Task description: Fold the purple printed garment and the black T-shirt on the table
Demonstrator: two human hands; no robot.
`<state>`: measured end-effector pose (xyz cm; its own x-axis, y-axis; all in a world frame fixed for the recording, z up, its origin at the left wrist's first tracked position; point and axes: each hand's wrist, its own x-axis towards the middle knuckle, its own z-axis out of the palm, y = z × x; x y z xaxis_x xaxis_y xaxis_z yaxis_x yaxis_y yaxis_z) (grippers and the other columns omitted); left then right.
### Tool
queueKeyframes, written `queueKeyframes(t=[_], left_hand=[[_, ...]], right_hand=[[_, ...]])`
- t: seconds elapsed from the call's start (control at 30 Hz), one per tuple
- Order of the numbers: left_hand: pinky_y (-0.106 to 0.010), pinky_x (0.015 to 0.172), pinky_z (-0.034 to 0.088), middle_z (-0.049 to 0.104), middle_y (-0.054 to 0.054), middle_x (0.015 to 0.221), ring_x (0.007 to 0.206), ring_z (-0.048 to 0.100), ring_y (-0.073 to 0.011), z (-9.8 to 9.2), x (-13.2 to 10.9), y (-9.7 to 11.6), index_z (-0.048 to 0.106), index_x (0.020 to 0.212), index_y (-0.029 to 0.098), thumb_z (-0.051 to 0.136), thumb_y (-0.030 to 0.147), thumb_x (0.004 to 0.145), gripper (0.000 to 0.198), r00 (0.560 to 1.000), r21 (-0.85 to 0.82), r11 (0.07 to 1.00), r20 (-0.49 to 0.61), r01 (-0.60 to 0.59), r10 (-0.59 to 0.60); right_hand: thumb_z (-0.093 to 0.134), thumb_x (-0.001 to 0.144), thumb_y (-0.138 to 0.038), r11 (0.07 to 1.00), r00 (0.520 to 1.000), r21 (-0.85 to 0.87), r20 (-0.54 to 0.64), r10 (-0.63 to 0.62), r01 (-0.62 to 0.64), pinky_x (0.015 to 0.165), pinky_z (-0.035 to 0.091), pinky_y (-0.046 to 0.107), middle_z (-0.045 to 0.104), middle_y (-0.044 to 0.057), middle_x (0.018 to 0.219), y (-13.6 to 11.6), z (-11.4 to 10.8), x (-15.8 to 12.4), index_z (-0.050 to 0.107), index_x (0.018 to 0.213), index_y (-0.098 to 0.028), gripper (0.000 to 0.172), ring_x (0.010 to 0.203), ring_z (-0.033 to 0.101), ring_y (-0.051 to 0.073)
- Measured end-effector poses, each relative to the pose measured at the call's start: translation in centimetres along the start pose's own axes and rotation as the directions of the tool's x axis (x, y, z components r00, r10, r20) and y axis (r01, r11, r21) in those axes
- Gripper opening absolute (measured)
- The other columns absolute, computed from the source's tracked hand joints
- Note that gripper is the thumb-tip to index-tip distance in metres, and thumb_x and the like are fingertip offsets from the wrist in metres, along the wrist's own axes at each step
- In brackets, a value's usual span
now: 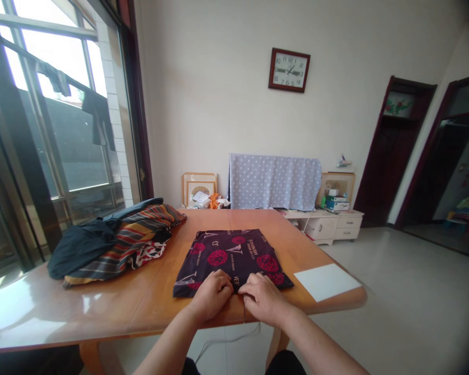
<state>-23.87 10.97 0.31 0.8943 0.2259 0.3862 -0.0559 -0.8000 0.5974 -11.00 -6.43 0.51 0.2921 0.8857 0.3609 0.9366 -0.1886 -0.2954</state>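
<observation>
A folded dark cloth (230,255) with red round prints and pale letters lies flat on the wooden table (148,297), near its front edge. My left hand (212,294) and my right hand (262,297) sit side by side on the cloth's near edge. The fingers of both are curled and pinch that edge at its middle. My forearms reach in from the bottom of the view.
A heap of dark and striped clothes (113,239) lies on the table's left side. A white sheet (326,281) lies at the table's right corner. Behind stand a low white cabinet (332,224), a dotted cover (273,181), picture frames and a wall clock (289,70). Windows are at left.
</observation>
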Motion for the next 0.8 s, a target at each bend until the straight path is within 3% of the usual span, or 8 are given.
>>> queueKeyframes(t=[0.13,0.3,0.4,0.53,0.63,0.73,0.8], left_hand=[[-0.026,0.087,0.046,0.07,-0.004,0.097,0.095,0.062,-0.0183,-1.0,0.0,-0.3,0.07,0.079,0.021,0.047,0.026,0.086,0.025,0.998,-0.113,0.991,-0.003,0.069,-0.07],[-0.025,0.073,0.045,0.067,-0.001,0.079,0.078,0.061,-0.0175,-3.1,-0.4,-2.8,0.064,0.081,0.02,0.044,0.035,0.089,0.026,0.942,-0.128,0.962,-0.207,0.243,-0.265],[-0.025,0.065,0.043,0.064,0.0,0.072,0.069,0.058,-0.0162,-4.1,-1.2,-4.4,0.061,0.077,0.021,0.043,0.036,0.089,0.026,0.91,-0.129,0.938,-0.23,0.323,-0.345],[-0.025,0.065,0.043,0.066,-0.001,0.075,0.071,0.06,-0.0166,-5.4,-2.0,-5.4,0.06,0.078,0.021,0.044,0.038,0.089,0.026,0.912,-0.175,0.934,-0.221,0.312,-0.346],[-0.025,0.066,0.044,0.067,-0.002,0.078,0.073,0.062,-0.0175,-6.5,-2.1,-5.6,0.06,0.081,0.021,0.043,0.04,0.089,0.026,0.853,-0.214,0.901,-0.299,0.377,-0.428],[-0.026,0.068,0.043,0.068,-0.002,0.082,0.077,0.062,-0.018,-7.1,-2.3,-5.7,0.061,0.085,0.022,0.044,0.041,0.09,0.026,0.799,-0.119,0.894,-0.409,0.432,-0.44],[-0.025,0.069,0.042,0.068,-0.002,0.083,0.079,0.062,-0.0176,-7.0,-2.5,-5.7,0.061,0.087,0.022,0.047,0.038,0.09,0.022,0.825,0.009,0.895,-0.393,0.445,-0.406]], right_hand=[[0.054,0.084,-0.02,0.994,0.998,0.103,-0.039,0.053,-0.049,0.08,0.04,0.027,0.065,0.001,0.087,0.7,-0.2,-0.3,0.076,0.089,-0.029,0.024,0.085,0.057,0.016],[0.05,0.087,-0.023,0.973,0.969,0.175,-0.165,0.181,-0.152,0.074,0.041,0.025,0.065,0.001,0.085,2.7,-1.4,-0.4,0.071,0.084,-0.025,0.022,0.082,0.059,0.015],[0.05,0.084,-0.023,0.96,0.96,0.165,-0.128,0.248,-0.226,0.07,0.04,0.025,0.064,0.0,0.081,4.2,-1.0,-1.0,0.068,0.078,-0.024,0.019,0.074,0.057,0.014],[0.05,0.083,-0.025,0.947,0.96,0.206,-0.085,0.268,-0.246,0.068,0.04,0.024,0.065,0.0,0.08,5.8,-0.1,-1.8,0.065,0.08,-0.023,0.016,0.073,0.058,0.015],[0.049,0.085,-0.03,0.925,0.949,0.275,-0.097,0.299,-0.263,0.066,0.04,0.024,0.065,-0.001,0.077,6.5,-0.3,-1.7,0.062,0.078,-0.023,0.017,0.071,0.058,0.016],[0.046,0.088,-0.036,0.909,0.921,0.288,-0.159,0.356,-0.301,0.066,0.04,0.025,0.066,0.0,0.076,6.9,-0.9,-1.1,0.062,0.081,-0.023,0.022,0.072,0.059,0.017],[0.046,0.089,-0.038,0.906,0.907,0.265,-0.178,0.382,-0.329,0.067,0.04,0.026,0.068,0.0,0.08,7.3,-1.1,-0.8,0.064,0.088,-0.024,0.023,0.074,0.061,0.018]])
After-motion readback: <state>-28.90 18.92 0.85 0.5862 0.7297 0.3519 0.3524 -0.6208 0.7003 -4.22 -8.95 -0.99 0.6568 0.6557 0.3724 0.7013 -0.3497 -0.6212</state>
